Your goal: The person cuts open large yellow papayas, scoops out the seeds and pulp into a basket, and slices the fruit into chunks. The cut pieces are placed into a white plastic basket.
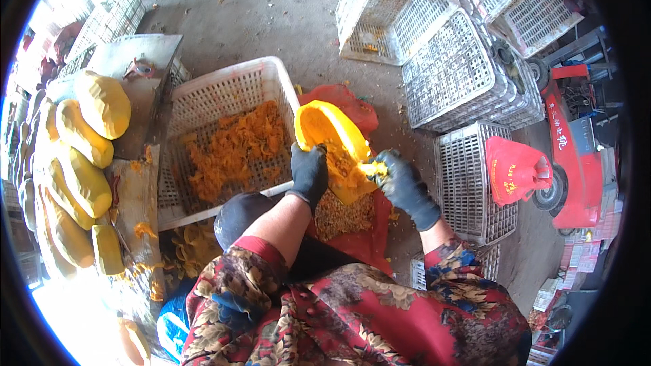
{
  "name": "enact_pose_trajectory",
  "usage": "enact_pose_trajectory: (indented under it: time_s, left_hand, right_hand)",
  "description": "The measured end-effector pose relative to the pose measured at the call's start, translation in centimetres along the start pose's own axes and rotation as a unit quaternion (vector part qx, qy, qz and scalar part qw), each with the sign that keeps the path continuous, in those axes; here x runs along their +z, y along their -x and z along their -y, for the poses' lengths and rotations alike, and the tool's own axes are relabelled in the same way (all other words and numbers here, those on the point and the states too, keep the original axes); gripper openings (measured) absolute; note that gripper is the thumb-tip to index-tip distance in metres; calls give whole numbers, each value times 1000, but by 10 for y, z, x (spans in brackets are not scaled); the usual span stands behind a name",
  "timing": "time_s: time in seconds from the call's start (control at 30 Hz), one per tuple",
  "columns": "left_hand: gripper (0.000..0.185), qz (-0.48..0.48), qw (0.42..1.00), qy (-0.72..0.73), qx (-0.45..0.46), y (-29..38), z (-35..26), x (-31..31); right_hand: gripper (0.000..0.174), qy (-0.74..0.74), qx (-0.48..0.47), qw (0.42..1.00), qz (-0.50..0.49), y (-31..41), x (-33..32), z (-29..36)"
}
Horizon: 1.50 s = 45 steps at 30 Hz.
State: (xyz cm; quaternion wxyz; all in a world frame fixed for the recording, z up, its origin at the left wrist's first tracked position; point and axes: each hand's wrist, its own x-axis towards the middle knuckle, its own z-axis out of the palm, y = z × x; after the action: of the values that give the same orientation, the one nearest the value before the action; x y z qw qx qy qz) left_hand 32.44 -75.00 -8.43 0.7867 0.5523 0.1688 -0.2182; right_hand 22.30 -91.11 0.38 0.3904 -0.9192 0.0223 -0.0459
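Observation:
My left hand, in a dark glove, grips the near left edge of a hollowed, peeled pumpkin piece. Orange pulp and seeds show in its cavity. At the piece's right edge is my right hand, also gloved, its fingers closed on yellow pumpkin pulp; whether it also holds a tool, I cannot tell. Below the piece, a heap of pumpkin seeds lies on a red mesh bag. Left of my hands, a white plastic crate contains stringy orange pulp.
Peeled pumpkins lie in rows on a bench at the left. Stacked white crates stand at the upper right. A red bag rests on another crate, near a red vehicle.

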Motion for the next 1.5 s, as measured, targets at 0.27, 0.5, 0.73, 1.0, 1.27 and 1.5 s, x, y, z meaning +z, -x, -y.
enact_pose_trajectory:
  time_s: [0.27, 0.5, 0.73, 1.0, 1.27, 1.5]
  left_hand:
    - [33, -9, 996, 83, -23, 2, 3, 2]
    - [31, -17, 995, 101, -5, 2, -3, 2]
    - [26, -51, 996, 79, 5, 3, -3, 3]
    - [28, -61, 994, 93, 8, -1, -7, 3]
    - [28, -80, 991, 107, 5, -4, -10, 3]
    - [29, -69, 993, 90, 9, -4, -8, 2]
  right_hand:
    - [44, -268, -11, 963, 7, -66, -12, 66]
    - [56, -286, 18, 931, 225, -72, 30, 18]
    - [14, 173, -39, 973, 148, -8, 61, 1]
    - [13, 66, -61, 992, 92, 25, 55, -22]
    - [15, -508, 248, 825, -9, 15, 20, -18]
    - [20, -172, 122, 977, 12, -10, 23, 9]
